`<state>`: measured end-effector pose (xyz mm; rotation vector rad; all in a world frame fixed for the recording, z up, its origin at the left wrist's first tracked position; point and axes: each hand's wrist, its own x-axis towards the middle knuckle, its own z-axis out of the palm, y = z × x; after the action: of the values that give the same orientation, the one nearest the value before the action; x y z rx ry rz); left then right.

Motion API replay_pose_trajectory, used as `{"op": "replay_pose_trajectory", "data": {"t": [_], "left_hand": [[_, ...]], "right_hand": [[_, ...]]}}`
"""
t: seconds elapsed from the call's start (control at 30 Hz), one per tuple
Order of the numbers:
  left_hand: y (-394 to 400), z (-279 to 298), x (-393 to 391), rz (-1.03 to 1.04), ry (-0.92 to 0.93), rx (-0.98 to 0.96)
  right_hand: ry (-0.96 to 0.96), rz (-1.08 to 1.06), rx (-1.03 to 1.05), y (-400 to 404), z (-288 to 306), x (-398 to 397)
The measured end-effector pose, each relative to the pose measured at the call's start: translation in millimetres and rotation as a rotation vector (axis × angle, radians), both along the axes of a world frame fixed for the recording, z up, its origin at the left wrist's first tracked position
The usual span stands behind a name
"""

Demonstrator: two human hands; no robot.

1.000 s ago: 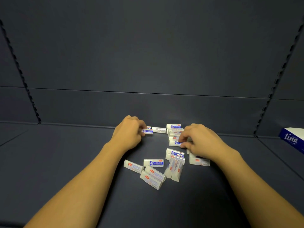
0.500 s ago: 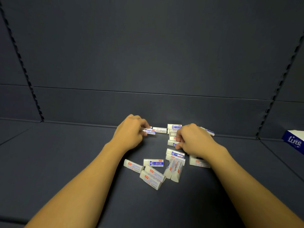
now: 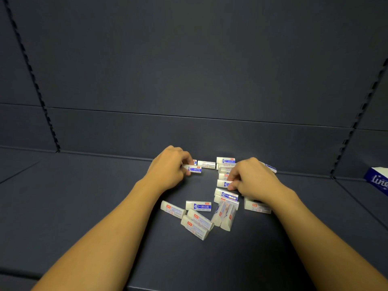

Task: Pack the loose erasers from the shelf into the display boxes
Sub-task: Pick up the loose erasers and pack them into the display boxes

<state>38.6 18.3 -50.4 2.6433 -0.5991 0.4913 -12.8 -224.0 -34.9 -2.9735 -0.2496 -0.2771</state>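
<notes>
Several white erasers in blue-and-red sleeves lie scattered on the dark shelf [image 3: 84, 206], in a loose pile [image 3: 199, 219] between my forearms. My left hand [image 3: 168, 169] pinches one eraser [image 3: 194, 169] at the back of the pile. My right hand [image 3: 252, 179] is curled over the right side of the pile; its fingertips grip an eraser [image 3: 223, 183], and another eraser [image 3: 269, 167] sticks out behind its knuckles. Under my right wrist lies one more eraser [image 3: 257, 206]. What my right palm holds is hidden.
A blue-and-white display box [image 3: 378, 179] shows at the right edge of the shelf, cut off by the frame. The dark back panel [image 3: 189, 80] stands close behind the pile, with slotted uprights at both sides.
My right hand has drawn back and curled tighter over the erasers, and an eraser now shows behind its knuckles. My left hand keeps its eraser in nearly the same place.
</notes>
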Motion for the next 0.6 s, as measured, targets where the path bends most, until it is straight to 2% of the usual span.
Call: {"op": "replay_pose_trajectory", "data": {"t": [0.27,0.6], "left_hand": [[1,1,3,0.012,0.094,-0.096],[0,1,-4,0.006,0.169,-0.199]], "right_hand": [[0.0,0.015,0.089,-5,-2,0],[-0.053,0.023,0.38,-18,-6,-2]]}}
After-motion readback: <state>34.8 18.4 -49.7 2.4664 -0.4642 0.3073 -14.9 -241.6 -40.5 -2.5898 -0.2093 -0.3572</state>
